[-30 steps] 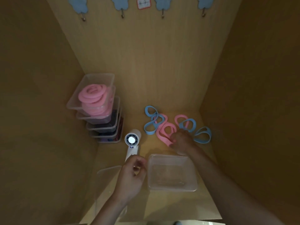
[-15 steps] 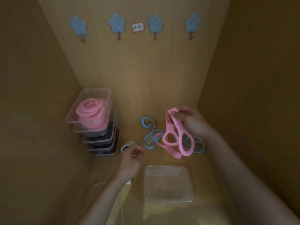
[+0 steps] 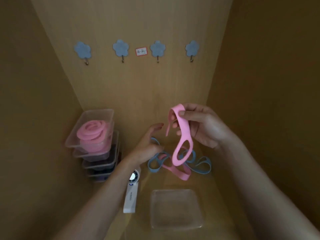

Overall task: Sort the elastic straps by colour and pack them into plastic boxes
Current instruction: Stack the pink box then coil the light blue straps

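One soft, flat pink elastic strap (image 3: 184,129) is up in the air, above the shelf floor. The right hand (image 3: 206,127) pinches its top fold between thumb and curled fingers; the band hangs down, and an oval loop is at its bottom. The left hand (image 3: 147,142) is relaxed and holds nothing. Its fingers are loosely spread just beside the free hanging end of the strap, and I cannot tell if they touch it.

Under the raised strap a small tangled pile lies near the back wall. At least three blue elastic straps (image 3: 193,155) show as loops, and a second pink strap (image 3: 181,175) lies across them. They overlap, so the exact count is not sure.

In the left corner stands a stack of clear plastic boxes (image 3: 102,163), at least four high. The top box (image 3: 74,135) holds coiled pink straps (image 3: 91,131); the lower ones look dark inside.

One shallow clear plastic box (image 3: 174,191), square with rounded corners, sits at the front and close to the right wall. One white handheld fan (image 3: 131,194) lies to its left, with a narrow strip of floor between them.

The wooden compartment (image 3: 138,87) has smooth walls on three sides. On the back wall are four blue flower-shaped hooks (image 3: 120,47) and one white label with a red border (image 3: 141,51).
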Demonstrator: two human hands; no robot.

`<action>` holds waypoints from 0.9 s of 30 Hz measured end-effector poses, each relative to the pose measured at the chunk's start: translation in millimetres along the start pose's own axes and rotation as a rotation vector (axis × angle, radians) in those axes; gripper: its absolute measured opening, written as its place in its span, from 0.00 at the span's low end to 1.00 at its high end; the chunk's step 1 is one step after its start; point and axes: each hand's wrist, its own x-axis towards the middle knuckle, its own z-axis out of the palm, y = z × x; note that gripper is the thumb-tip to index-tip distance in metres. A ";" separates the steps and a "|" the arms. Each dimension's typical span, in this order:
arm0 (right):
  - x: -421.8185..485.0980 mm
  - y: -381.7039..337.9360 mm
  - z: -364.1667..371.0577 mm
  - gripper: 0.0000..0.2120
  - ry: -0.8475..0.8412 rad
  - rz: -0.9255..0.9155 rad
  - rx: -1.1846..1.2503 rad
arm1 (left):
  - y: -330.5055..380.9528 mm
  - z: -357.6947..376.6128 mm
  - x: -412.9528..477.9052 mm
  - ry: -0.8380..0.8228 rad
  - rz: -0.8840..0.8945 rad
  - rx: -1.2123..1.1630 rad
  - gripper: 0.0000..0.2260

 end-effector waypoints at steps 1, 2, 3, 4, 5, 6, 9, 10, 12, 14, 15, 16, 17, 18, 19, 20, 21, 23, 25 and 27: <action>0.1 -2.7 1.8 0.10 -0.018 -0.013 0.008 | 0.3 0.7 1.7 -0.012 -0.001 0.000 0.34; 0.9 -3.9 2.8 0.08 -0.028 -0.029 0.021 | 2.1 3.6 0.9 -0.040 -0.031 -0.049 0.30; 1.3 -4.6 4.5 0.07 -0.019 -0.038 0.034 | 3.4 8.8 -2.0 -0.069 -0.091 -0.133 0.24; 2.5 -3.7 5.2 0.06 0.007 -0.042 0.042 | 5.5 15.7 -7.5 -0.097 -0.143 -0.209 0.17; 3.6 -1.8 5.2 0.07 0.043 -0.040 0.040 | 5.6 22.3 -14.2 -0.125 -0.179 -0.284 0.11; 5.0 1.4 4.4 0.08 0.081 -0.037 0.033 | 6.6 28.7 -21.6 -0.157 -0.191 -0.363 0.09; 6.8 11.0 3.7 0.08 0.179 -0.002 0.011 | 9.1 41.6 -39.2 -0.228 -0.180 -0.533 0.13; 8.0 14.5 2.7 0.07 0.217 0.012 0.007 | 8.5 44.7 -41.4 -0.211 -0.197 -0.586 0.16; 10.6 20.0 1.2 0.06 0.274 0.047 -0.001 | 6.7 47.7 -44.0 -0.166 -0.224 -0.673 0.20; 13.6 23.5 1.9 0.06 0.299 0.081 -0.001 | 0.7 45.5 -44.8 -0.144 -0.226 -0.681 0.27; 15.3 24.8 2.2 0.06 0.306 0.095 0.004 | -2.0 43.0 -45.7 -0.158 -0.220 -0.673 0.29; 16.8 26.0 1.9 0.06 0.316 0.105 0.001 | -2.3 41.2 -47.2 -0.169 -0.214 -0.664 0.30; 17.9 27.3 1.6 0.06 0.327 0.112 -0.008 | -3.9 40.0 -49.1 -0.170 -0.197 -0.643 0.28; 19.6 29.2 0.6 0.06 0.337 0.115 -0.027 | -4.6 39.4 -50.3 -0.172 -0.174 -0.609 0.23; 21.9 32.7 -1.3 0.05 0.345 0.120 -0.053 | -4.7 39.1 -51.3 -0.183 -0.153 -0.571 0.18; 23.9 37.5 -3.1 0.05 0.357 0.127 -0.089 | -5.1 38.6 -52.3 -0.170 -0.153 -0.533 0.14; 26.6 43.9 -6.1 0.05 0.374 0.141 -0.134 | -9.1 38.1 -53.0 -0.141 -0.170 -0.501 0.13; 31.6 57.4 -14.1 0.03 0.404 0.176 -0.228 | -17.3 36.4 -54.5 -0.077 -0.219 -0.473 0.14; 34.5 73.0 -24.6 0.03 0.403 0.225 -0.319 | -23.5 31.5 -58.8 0.001 -0.254 -0.491 0.15; 32.8 94.1 -40.3 0.07 0.407 0.276 -0.461 | -32.8 24.0 -61.9 0.070 -0.273 -0.453 0.12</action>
